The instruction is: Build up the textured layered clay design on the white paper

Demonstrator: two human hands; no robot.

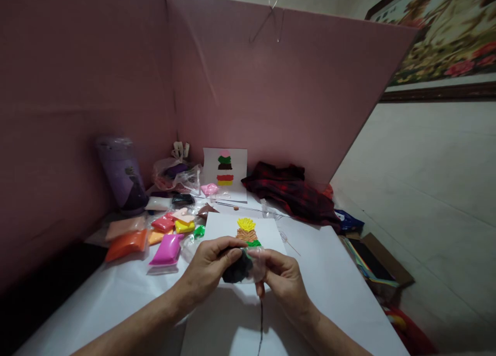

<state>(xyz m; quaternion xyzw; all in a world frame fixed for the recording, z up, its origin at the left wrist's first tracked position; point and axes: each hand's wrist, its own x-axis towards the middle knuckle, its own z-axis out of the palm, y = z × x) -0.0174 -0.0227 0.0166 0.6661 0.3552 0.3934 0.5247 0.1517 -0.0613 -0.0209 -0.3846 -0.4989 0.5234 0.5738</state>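
Observation:
A small clear bag of black clay is held between both hands over the table. My left hand pinches its left and upper side, fingers closed. On the right, my right hand grips the clear plastic end with closed fingertips. A thin dark strand hangs down below my right fingers. Just behind the bag lies a white sheet bearing yellow clay, brown clay and green clay; the hands cover part of it.
Several clay packets, one magenta and one orange, lie left. A purple tumbler stands behind them. At the back are a card with coloured bands and plaid cloth. Books sit beyond the table's right edge.

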